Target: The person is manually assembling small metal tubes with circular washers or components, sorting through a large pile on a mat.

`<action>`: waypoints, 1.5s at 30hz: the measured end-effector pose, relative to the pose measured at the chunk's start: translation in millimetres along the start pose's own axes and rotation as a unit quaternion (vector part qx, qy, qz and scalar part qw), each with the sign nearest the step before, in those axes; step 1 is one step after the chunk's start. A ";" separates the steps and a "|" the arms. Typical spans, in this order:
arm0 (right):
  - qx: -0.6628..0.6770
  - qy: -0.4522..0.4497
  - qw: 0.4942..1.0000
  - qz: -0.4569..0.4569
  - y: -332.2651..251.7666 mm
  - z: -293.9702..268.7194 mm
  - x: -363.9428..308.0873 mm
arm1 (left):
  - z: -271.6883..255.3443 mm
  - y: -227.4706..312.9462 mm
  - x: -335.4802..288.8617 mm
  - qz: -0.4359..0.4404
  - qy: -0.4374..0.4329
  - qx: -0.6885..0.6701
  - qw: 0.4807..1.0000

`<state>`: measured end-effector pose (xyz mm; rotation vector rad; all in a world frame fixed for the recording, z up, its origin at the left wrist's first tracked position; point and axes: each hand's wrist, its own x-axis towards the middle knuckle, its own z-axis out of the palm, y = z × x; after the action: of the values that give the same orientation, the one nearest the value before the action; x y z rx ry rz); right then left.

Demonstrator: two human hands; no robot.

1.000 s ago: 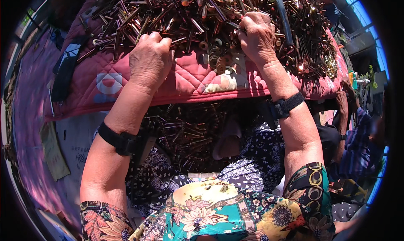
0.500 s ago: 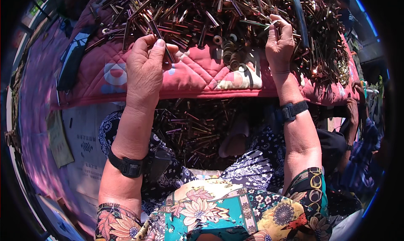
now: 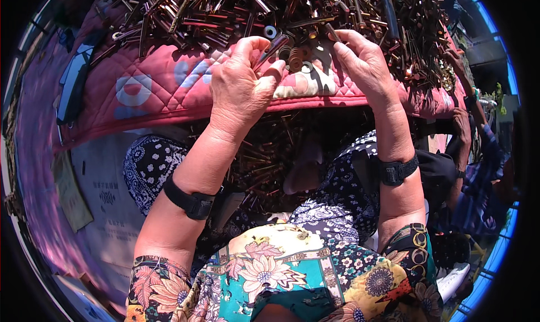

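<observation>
My left hand [image 3: 243, 83] is closed on a slim, shiny metal tube [image 3: 275, 47], which slants up between thumb and fingers. To its right, my right hand [image 3: 365, 68] pinches a short, dark metal rod [image 3: 333, 33] at the fingertips; its lower end is hidden. Between the hands, a small cluster of round metal washers [image 3: 295, 60] sits on the pink quilted cloth [image 3: 163, 99]. One loose ring-shaped washer [image 3: 270, 31] lies just beyond my left fingers. A broad heap of metal tubes and rods [image 3: 219, 18] spreads across the far side of the cloth.
A dark bar [image 3: 390, 9] rests on the heap at the right. More metal pieces [image 3: 261, 159] lie below the cloth's edge, between my knees. Flattened cardboard [image 3: 104, 181] covers the ground at left. Another person's hand [image 3: 462, 125] is at the right edge.
My left hand has moved right and the right hand slightly left, so they are closer together, over the washers. The view has shifted a little. Both hands stay closed on metal pieces.
</observation>
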<state>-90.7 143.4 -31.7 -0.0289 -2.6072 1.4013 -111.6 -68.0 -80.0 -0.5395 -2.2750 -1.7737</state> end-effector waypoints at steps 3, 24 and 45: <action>0.019 -0.027 0.999 0.034 -1.4 9.6 -30.8 | 15.1 -0.8 0.7 0.102 -0.045 0.228 0.967; 0.043 0.028 0.998 0.042 29.5 30.2 -39.9 | 31.6 -16.7 -0.9 0.111 -0.049 0.089 0.989; -0.084 -0.041 0.996 0.007 -0.1 19.1 -55.8 | 39.5 -2.4 -7.1 -0.024 -0.052 -0.005 0.998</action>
<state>-39.0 121.8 -50.2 -0.0117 -2.7905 1.2076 -103.8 -31.5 -94.9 -0.5987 -2.3673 -1.8214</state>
